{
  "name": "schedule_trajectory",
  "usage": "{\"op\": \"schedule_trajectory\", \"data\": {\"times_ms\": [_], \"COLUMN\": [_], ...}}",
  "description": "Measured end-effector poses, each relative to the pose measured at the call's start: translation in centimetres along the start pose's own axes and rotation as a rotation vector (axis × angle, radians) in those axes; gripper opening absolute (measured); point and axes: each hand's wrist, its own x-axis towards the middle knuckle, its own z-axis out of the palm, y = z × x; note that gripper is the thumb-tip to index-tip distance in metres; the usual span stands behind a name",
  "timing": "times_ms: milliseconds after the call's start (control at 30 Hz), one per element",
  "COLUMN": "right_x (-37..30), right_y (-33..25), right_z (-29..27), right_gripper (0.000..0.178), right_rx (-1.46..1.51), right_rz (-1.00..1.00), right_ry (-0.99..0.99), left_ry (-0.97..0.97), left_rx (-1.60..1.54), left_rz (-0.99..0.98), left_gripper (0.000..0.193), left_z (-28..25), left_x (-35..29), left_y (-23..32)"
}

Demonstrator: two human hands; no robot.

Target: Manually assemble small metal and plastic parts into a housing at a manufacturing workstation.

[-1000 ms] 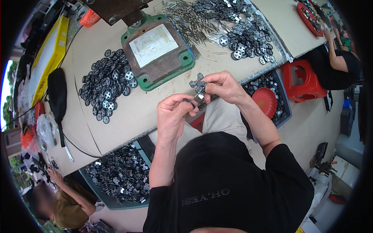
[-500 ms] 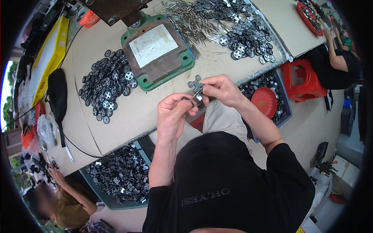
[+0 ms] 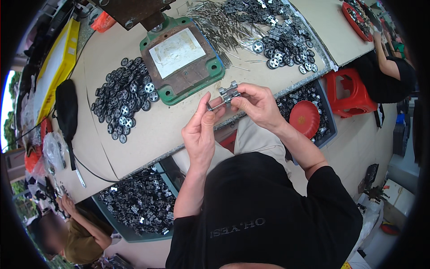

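My right hand pinches a small grey plastic chassis piece between thumb and fingers, above the front edge of the table. A thin metal axle reaches from the chassis toward my left hand. At the axle's left end a small dark wheel, seen nearly edge-on, sits between my left thumb and index finger. The other left fingers lie behind the axle, partly hidden. How far the axle goes into the chassis is hard to see.
A green press stands ahead, with a wheel pile left of it. Metal axles, chassis pieces and wheels lie right. Parts bins flank my legs; one holds a red plate. A red stool and co-workers are nearby.
Both hands have risen slightly and the chassis has turned. My left fingers have opened out and moved left, so the axle between wheel and chassis now shows.
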Motion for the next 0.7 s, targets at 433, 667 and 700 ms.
{"op": "schedule_trajectory", "data": {"times_ms": [433,667,700], "right_x": [0.0,-0.1,-0.1], "right_y": [0.4,0.0,-0.1], "right_z": [-0.9,-0.4,-0.4], "right_gripper": [0.017,0.021,0.022], "right_rx": [0.002,0.048,0.081], "right_rz": [0.08,0.117,0.13], "right_ry": [0.03,0.007,0.004], "left_ry": [-0.059,0.039,0.034], "left_rx": [-0.128,0.701,0.808], "left_rz": [-0.063,0.393,0.51], "left_gripper": [0.038,0.027,0.023], "left_z": [0.0,-0.8,-0.8], "left_x": [0.5,1.1,1.3], "left_y": [-0.4,-0.8,-0.7]}}
